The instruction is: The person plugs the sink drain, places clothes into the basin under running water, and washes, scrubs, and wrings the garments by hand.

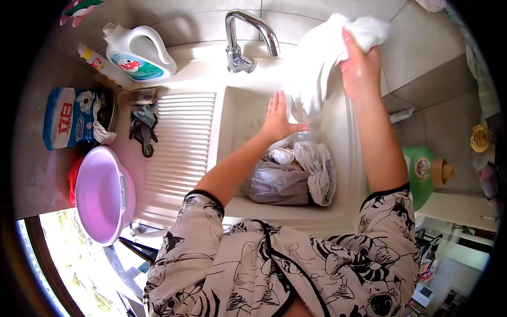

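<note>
A white cloth (319, 55) hangs over the back right of the sink (227, 142), bunched at its top in my right hand (362, 71), which is closed around it. My left hand (280, 117) is over the sink beside the cloth's lower end. Its fingers are stretched out and the thumb points right; whether it touches the cloth I cannot tell. Below it in the basin lies a pile of pale grey fabric (280, 182), with a whitish, partly see-through bundle (319, 171) at its right.
The chrome faucet (251, 31) stands behind the basin. To the left are a ribbed washboard (185, 137), dark crumpled cloth (141, 129), a detergent jug (142, 55), a blue-and-white packet (71, 119) and a purple basin (100, 195). A green bottle (420, 171) stands at the right.
</note>
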Demonstrator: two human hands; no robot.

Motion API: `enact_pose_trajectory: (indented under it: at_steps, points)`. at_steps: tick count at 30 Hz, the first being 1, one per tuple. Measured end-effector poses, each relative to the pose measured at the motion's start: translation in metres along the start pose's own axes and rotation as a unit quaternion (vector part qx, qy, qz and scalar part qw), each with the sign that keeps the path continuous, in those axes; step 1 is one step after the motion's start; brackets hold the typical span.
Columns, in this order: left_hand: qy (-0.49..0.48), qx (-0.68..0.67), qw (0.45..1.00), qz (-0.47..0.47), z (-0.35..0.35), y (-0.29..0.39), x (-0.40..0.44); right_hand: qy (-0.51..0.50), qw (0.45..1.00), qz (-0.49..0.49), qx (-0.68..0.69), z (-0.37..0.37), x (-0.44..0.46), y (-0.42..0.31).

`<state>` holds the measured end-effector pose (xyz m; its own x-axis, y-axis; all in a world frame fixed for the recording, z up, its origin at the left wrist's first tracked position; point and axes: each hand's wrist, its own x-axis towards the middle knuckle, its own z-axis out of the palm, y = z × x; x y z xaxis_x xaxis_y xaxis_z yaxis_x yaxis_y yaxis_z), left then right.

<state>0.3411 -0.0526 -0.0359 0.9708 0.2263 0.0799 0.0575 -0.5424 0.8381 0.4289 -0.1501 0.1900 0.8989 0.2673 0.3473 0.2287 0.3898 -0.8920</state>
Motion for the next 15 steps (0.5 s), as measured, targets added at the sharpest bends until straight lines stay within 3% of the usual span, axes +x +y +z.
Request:
enact_pose_trajectory:
  at_steps: [3,6,7,9,11,15]
  points:
    - [0.037,0.011,0.999,0.007,0.007,0.033,0.021,0.004,0.998,0.0,0.068,0.008,0.004,-0.027]
    - [0.258,-0.113,0.953,0.112,-0.003,0.069,0.048,-0.002,0.993,-0.021,0.116,0.0,0.008,-0.041]
    - [0.257,-0.114,0.953,0.114,-0.012,0.075,0.052,-0.004,0.991,-0.028,0.133,-0.004,0.009,-0.045]
    - [0.156,-0.121,0.98,0.024,-0.038,0.071,0.056,-0.005,0.988,-0.035,0.152,-0.016,0.007,-0.043]
    - [0.096,-0.018,0.994,-0.05,-0.051,0.035,0.055,0.026,0.997,0.047,0.063,-0.047,-0.003,-0.015]
    - [0.052,0.185,0.977,-0.092,-0.058,-0.051,0.038,0.048,0.968,0.241,-0.049,-0.106,-0.036,0.077]
